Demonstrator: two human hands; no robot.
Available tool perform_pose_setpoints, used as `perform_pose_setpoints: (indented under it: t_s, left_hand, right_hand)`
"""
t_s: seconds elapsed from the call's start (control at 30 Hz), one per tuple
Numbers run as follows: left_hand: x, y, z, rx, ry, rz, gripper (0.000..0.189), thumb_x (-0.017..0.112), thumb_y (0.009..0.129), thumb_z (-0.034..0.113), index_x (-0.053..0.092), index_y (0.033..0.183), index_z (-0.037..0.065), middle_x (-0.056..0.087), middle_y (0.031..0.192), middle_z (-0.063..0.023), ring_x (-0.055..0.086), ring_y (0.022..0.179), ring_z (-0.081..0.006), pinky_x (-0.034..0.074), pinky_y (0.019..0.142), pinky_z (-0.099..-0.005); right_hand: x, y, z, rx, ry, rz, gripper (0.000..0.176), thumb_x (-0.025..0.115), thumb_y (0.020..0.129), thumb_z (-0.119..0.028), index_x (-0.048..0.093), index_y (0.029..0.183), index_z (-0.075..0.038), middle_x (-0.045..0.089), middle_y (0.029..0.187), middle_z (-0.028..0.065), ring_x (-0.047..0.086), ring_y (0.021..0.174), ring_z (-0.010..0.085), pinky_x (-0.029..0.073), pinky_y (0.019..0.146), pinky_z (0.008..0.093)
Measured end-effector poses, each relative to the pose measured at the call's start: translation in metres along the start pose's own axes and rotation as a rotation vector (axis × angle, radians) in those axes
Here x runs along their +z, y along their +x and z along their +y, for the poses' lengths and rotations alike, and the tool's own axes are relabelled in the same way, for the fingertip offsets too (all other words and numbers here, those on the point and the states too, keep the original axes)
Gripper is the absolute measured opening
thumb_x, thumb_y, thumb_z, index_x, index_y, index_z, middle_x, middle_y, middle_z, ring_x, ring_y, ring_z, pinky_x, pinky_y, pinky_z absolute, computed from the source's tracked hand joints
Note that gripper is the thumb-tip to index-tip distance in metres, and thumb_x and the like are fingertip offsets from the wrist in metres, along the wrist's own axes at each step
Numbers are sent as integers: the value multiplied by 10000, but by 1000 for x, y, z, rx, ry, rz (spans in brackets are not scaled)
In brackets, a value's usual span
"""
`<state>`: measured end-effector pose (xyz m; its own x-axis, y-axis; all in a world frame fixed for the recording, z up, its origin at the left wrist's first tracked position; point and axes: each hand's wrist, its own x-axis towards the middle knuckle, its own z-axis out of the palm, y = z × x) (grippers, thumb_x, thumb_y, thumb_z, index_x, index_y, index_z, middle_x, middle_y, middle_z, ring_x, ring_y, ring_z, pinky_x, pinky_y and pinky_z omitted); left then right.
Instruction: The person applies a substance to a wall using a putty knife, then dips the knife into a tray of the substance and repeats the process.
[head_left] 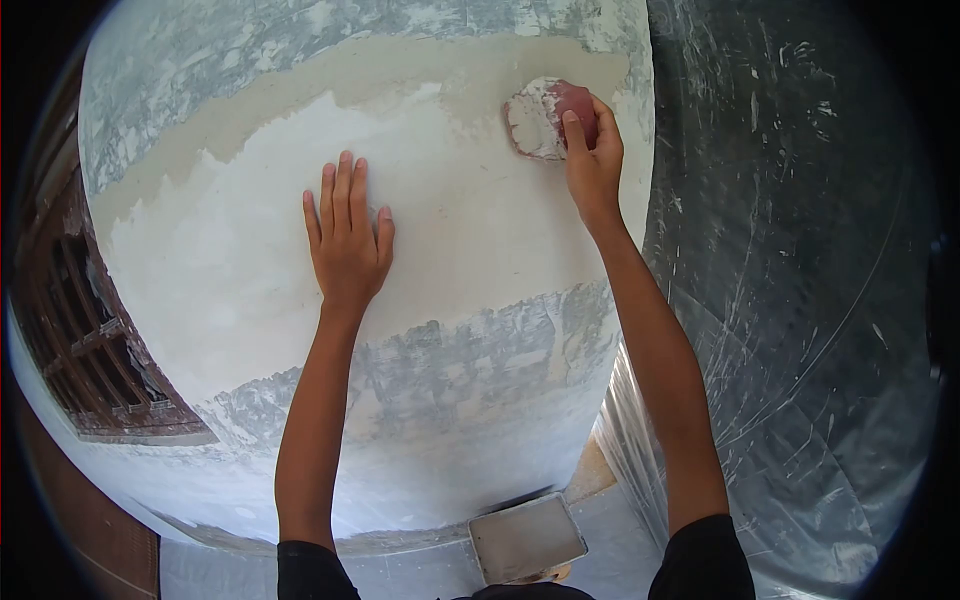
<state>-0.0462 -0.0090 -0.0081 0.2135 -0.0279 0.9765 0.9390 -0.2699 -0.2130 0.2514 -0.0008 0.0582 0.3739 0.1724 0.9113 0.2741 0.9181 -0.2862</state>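
My left hand [350, 245] lies flat against the white plastered part of the wall [240, 270], fingers stretched upward and thumb apart, with nothing in it. Higher up and to the right, my right hand [597, 160] grips a rounded dark-red sponge [573, 105] by its right side, thumb in front. White plaster coats much of the sponge's left part. It rests at the wall surface, over a damp-looking beige band near the wall's right edge. Fingers behind the sponge are partly hidden.
A tray [528, 540] with a greyish surface sits on the floor below, between my arms. Dark plastic sheeting [790, 300] with white splashes hangs to the right of the wall. A brown window grille [100, 330] is set at the left. Grey-blue mottled wall borders the white area above and below.
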Motion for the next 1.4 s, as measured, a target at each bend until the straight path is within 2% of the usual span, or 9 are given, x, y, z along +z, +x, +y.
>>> perform_pose_setpoints:
  t_s: [0.33,0.5,0.6,0.7,0.8,1.03,1.13,1.3,1.4]
  left_hand:
    - [6,-18,22,-36,15,-1,620,512,1003,237,365,1572,43,348,1649,-109,276,1548,-280,153,1264,-515]
    - [9,-28,27,-38,30,-2,620,511,1002,234,365,1571,37,359,1643,-115,288,1543,-285,156,1263,-517]
    - [10,-30,30,-46,30,-5,623,512,999,233,363,1572,39,362,1640,-115,292,1541,-287,158,1262,-517]
    - [9,-33,31,-56,41,-12,629,513,996,231,356,1575,41,365,1639,-114,292,1541,-286,159,1262,-519]
    - [10,-33,31,-58,39,-8,631,513,994,229,353,1576,42,367,1637,-112,291,1542,-285,158,1262,-520]
    - [11,-34,31,-59,48,-1,622,509,991,226,370,1568,43,378,1631,-111,298,1539,-285,167,1259,-521]
    - [10,-33,32,-65,45,-7,621,506,990,226,371,1568,44,381,1630,-112,301,1538,-285,168,1259,-520]
    - [10,-34,32,-65,50,-4,621,514,987,220,377,1567,46,385,1628,-111,305,1537,-284,171,1258,-518]
    - [11,-33,32,-70,46,-2,620,519,985,216,380,1565,45,387,1627,-111,307,1535,-285,175,1256,-517]
  right_hand:
    - [-3,4,2,-48,-106,-56,396,607,999,-185,561,1360,-29,593,1191,186,619,1102,302,478,1009,407]
    - [-8,8,-2,72,69,161,425,601,987,-186,553,1385,-43,597,1153,197,590,1107,287,459,1005,404]
    - [-11,5,8,-99,-364,-60,411,603,988,-184,558,1363,-22,608,1149,197,618,1026,301,484,966,397]
    - [-13,24,11,0,16,212,419,600,985,-186,564,1368,-22,600,1163,190,599,1064,314,474,986,410]
    - [-10,15,0,-70,-106,-48,418,588,985,-181,554,1366,-11,602,1172,193,602,1077,313,476,987,412]
    - [-7,39,-14,1,137,118,397,613,983,-192,571,1331,-5,615,1125,193,634,1043,314,491,983,416]
    - [-5,33,-16,-114,-320,-111,383,603,978,-171,573,1317,5,610,1163,205,618,1079,307,481,988,408]
    - [-19,51,-6,5,-55,204,374,608,979,-155,572,1296,39,613,1188,187,625,1103,294,487,1002,400]
    - [-15,37,-4,-9,30,7,414,635,979,-195,574,1337,2,623,1145,166,631,1098,284,490,993,386]
